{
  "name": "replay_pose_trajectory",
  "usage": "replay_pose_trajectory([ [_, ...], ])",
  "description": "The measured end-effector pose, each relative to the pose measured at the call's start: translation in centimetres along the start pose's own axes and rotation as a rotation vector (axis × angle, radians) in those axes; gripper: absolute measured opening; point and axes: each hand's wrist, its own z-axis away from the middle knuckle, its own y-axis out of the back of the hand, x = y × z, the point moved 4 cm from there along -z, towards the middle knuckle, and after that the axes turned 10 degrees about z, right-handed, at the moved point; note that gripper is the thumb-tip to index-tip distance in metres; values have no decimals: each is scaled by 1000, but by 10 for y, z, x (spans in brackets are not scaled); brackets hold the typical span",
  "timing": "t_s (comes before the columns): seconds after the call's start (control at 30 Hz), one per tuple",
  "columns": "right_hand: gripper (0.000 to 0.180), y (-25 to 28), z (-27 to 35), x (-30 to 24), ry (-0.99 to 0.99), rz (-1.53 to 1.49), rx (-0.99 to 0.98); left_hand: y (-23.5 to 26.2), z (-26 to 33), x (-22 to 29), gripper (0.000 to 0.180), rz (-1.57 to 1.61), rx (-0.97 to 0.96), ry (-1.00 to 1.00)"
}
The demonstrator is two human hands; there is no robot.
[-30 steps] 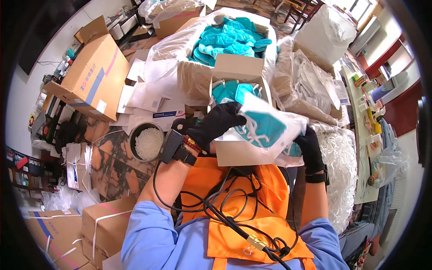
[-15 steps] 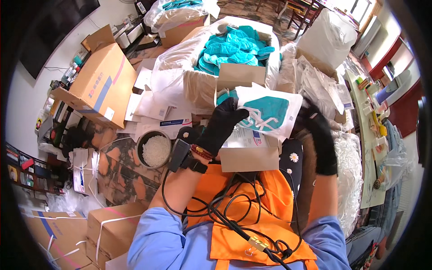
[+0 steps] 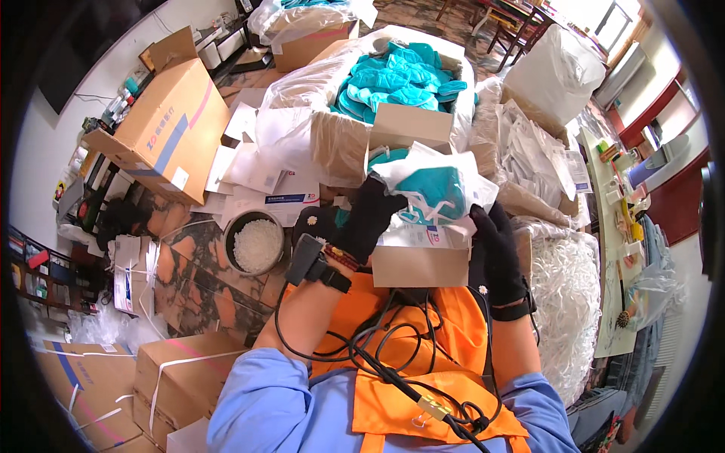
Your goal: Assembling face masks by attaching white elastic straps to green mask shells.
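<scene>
Above my lap, a teal face mask [image 3: 430, 187] with white straps shows in a thin white pouch [image 3: 483, 185]. My black-gloved left hand [image 3: 371, 214] pinches the pouch at its left edge. On the other side, my gloved right hand [image 3: 497, 249] has its fingers up against the pouch's lower right edge; whether they grip it I cannot tell. Directly below is a small open carton [image 3: 420, 267] with its flaps raised and a printed white packet inside it. Part of another teal piece shows behind the pouch.
Ahead stands a plastic-lined box [image 3: 332, 147] heaped with teal masks [image 3: 400, 75]. To its right, a carton holds flat white pouches [image 3: 525, 147]. A bowl of white bits [image 3: 257, 245] sits at left. White straps [image 3: 566, 302] fill a bag at right. Black cables [image 3: 377, 325] cross my orange apron.
My right hand has come down and inward to the pouch's lower right edge. The pouch with the mask has sunk a little toward the small carton and crumpled. My left hand keeps its pinch.
</scene>
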Motion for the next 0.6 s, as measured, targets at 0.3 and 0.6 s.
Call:
replay_pose_trajectory([
  [0.3, 12, 9, 1, -37, 606, 1156, 277, 24, -13, -20, 62, -98, 194, -96],
  [0.6, 10, 20, 13, -61, 632, 1082, 321, 23, -9, -23, 57, -142, 131, -211],
])
